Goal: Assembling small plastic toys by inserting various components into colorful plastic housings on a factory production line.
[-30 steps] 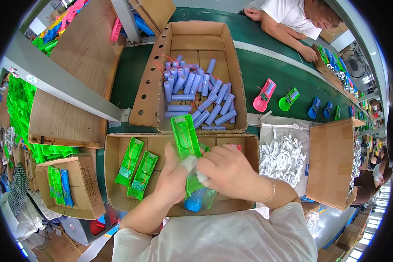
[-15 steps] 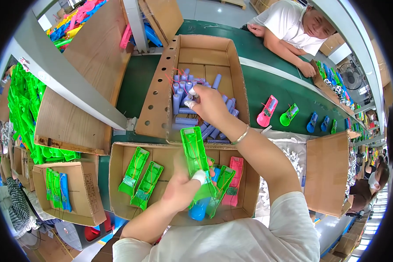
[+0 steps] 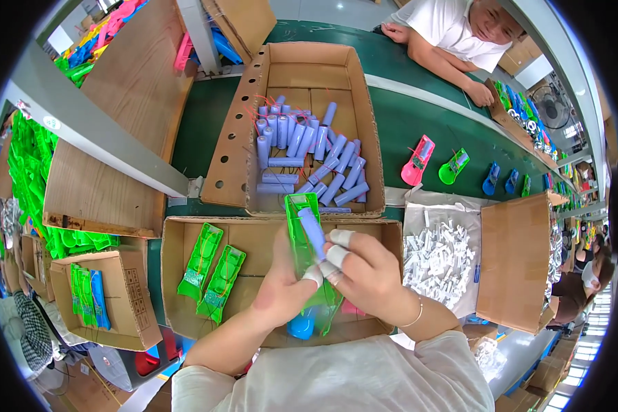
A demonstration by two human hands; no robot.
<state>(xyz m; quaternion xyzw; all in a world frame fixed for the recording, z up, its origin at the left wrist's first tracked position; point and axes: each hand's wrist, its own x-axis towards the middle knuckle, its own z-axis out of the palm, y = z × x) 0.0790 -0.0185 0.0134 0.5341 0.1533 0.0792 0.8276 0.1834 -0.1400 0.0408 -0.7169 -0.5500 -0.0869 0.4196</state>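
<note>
My left hand [image 3: 285, 287] is closed round a green plastic housing [image 3: 301, 206], holding it upright over the cardboard box nearest me. In my right hand [image 3: 367, 271], fingertips covered in white finger cots pinch a purple cylindrical battery [image 3: 311, 230], which lies tilted against the open hollow of the housing. Below my hands, a blue housing [image 3: 301, 325] shows in part. Two more green housings [image 3: 200, 259] with circuit boards and thin wires lie in the near box's left side. Beyond it, many purple batteries [image 3: 296, 141] with red wires fill a second box.
White small parts [image 3: 438, 264] lie heaped at the right beside an upright cardboard panel [image 3: 511, 261]. Pink and green housings [image 3: 417, 161] rest on the green belt [image 3: 405, 123]. Across it leans a person [image 3: 453, 41]. A small box [image 3: 106, 336] stands left, near a metal post [image 3: 96, 123].
My right hand has come back from the battery box to the green housing, now with a purple battery in its fingers. The left hand still holds the housing.
</note>
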